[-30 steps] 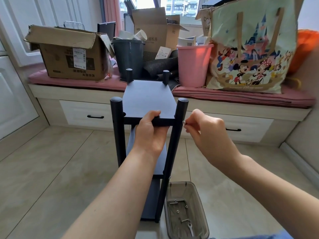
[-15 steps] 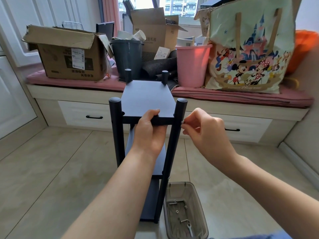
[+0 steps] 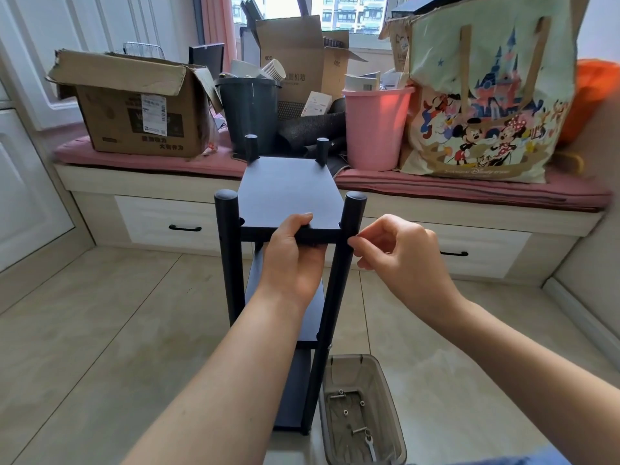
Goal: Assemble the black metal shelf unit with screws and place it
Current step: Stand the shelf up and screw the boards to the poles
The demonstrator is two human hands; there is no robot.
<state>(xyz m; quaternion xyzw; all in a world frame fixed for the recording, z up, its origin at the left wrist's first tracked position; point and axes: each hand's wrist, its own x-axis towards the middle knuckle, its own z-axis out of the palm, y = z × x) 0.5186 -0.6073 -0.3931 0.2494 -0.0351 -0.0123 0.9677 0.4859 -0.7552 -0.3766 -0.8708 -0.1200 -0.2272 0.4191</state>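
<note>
Grey tray (image 3: 392, 407) beside shelf unit (image 3: 288, 193); window seat (image 3: 469, 196) clutter behind.

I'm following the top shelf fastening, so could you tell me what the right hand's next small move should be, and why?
Probably keep turning the fastener in at the front right post, then tighten it with the small wrench from the tray. The right hand has its fingertips pinched at that post beside the top shelf, while the left hand grips the shelf's front edge. The screw itself is hidden.
</note>
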